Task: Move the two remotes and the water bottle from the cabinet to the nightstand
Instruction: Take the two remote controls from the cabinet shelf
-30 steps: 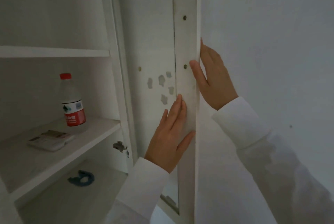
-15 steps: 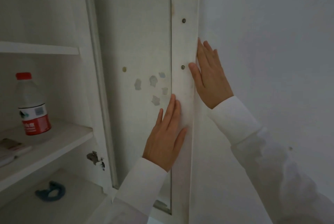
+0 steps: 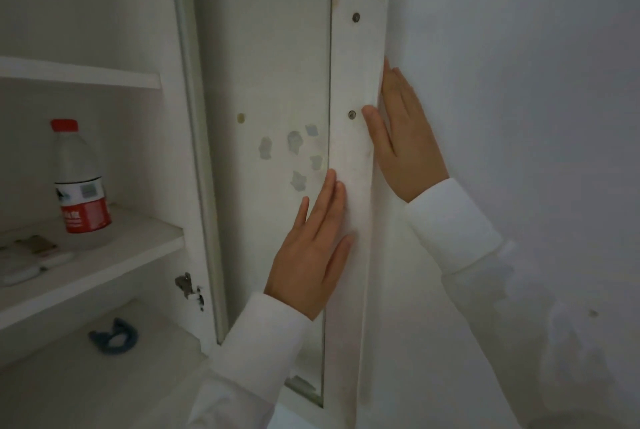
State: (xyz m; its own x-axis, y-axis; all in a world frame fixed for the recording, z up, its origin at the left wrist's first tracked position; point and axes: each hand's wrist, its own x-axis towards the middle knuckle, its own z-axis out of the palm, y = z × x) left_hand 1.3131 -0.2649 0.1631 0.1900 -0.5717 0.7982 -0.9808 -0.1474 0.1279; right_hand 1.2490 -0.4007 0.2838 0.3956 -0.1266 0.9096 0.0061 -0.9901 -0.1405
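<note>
A clear water bottle [image 3: 80,182] with a red cap and red label stands upright on the white cabinet's middle shelf [image 3: 138,238] at the left. Two pale remotes [image 3: 29,257] lie flat side by side on the same shelf, in front and left of the bottle, partly cut off by the frame edge. My left hand [image 3: 311,252] rests flat, fingers together, on the inner face of the open cabinet door [image 3: 349,65]. My right hand [image 3: 405,141] wraps the door's outer edge, thumb on the inner face. Both hands are far right of the bottle and remotes.
The door has a glass panel [image 3: 273,47] with several patches of old sticker residue. A blue ring-shaped object [image 3: 113,335] lies on the lower shelf. A metal hinge [image 3: 187,286] sits on the cabinet's side post. A plain white wall [image 3: 519,117] stands right behind the door.
The view shifted right, then partly back left, so the bottle and remotes sit near the left edge. Both hands stayed on the door in almost the same pose.
</note>
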